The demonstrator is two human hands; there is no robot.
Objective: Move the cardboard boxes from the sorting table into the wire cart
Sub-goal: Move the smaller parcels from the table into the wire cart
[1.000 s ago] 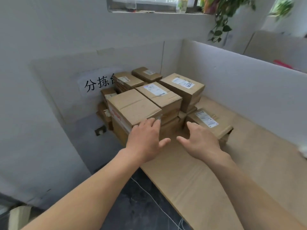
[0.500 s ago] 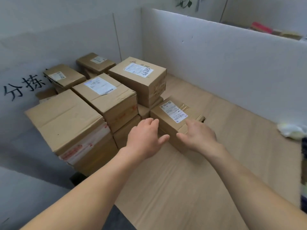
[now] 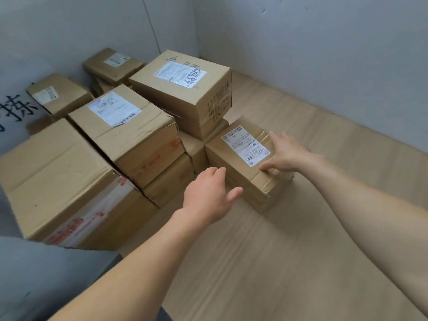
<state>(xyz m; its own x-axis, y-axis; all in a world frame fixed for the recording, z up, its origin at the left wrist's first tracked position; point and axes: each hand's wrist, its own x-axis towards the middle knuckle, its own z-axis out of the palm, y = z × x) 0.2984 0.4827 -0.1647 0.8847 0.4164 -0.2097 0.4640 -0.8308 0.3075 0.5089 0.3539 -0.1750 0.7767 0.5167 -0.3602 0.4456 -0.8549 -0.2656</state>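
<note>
We look down on a pale wood-grain tabletop (image 3: 301, 251), closed in on its far and left sides by plain grey partition walls (image 3: 324, 54). Black painted characters (image 3: 20, 107) show on the left wall.

The cardboard boxes (image 3: 148, 158) are stacked in the far left corner of the tabletop. The largest box (image 3: 58, 172) sits nearest us on the left, with red printed tape on its side. A labelled box (image 3: 122, 126) stands just behind it on top of another. A tall box (image 3: 183, 86) with a white label and handwritten numbers stands at the back right. Two flatter boxes (image 3: 60, 93) lie against the left wall.

In front of the pile, on the tabletop itself, lies a small box (image 3: 240, 163) with a white barcode label on top. Both our bare arms reach toward it.

Our right hand (image 3: 287, 154) rests on its top at the right edge, fingers spread and straight, thumb by the near edge beside the label. Its grip is wide and closes on nothing. Our left hand (image 3: 206, 195) is at the box's near left side, fingers loosely extended and thumb out. Its grip is wide too, and we cannot tell whether the fingertips touch the cardboard.
</note>
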